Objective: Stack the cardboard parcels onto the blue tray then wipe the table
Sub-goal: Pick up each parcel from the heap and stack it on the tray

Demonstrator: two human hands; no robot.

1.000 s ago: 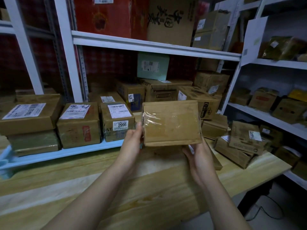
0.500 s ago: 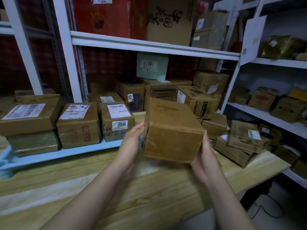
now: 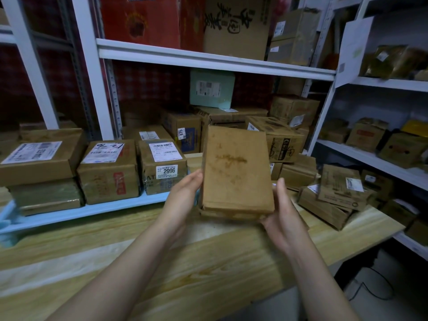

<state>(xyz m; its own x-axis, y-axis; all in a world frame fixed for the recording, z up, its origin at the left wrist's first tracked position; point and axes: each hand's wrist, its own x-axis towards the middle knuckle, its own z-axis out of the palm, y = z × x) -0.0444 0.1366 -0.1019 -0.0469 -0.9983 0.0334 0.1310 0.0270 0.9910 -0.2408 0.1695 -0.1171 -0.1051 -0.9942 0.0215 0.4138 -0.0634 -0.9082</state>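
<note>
The person is holding a flat brown rectangular cardboard parcel (image 3: 236, 170) in the air above the light wooden table (image 3: 162, 262), in the middle of the view, with its broad stained face turned toward the camera and its long edges running up and down, tilted slightly. The left hand (image 3: 185, 193) is gripping the parcel's lower left edge, the thumb lying at the front edge while the fingers are passing behind the cardboard out of sight. The right hand (image 3: 284, 212) is cupping the lower right corner, its thumb pointing up along the right side and its fingers curling beneath the bottom edge. Both forearms are reaching in from the bottom of the view, over the table. Behind the held parcel, a white metal shelf rack (image 3: 208, 59) is carrying many other brown boxes, among them a taped box with a white label reading 2996 (image 3: 162, 167) just left of the left hand. A loose pile of brown cardboard parcels (image 3: 324, 205) is lying on the table's right end. At the far left edge a pale blue object (image 3: 7, 214) is showing, too blurred to identify.
</note>
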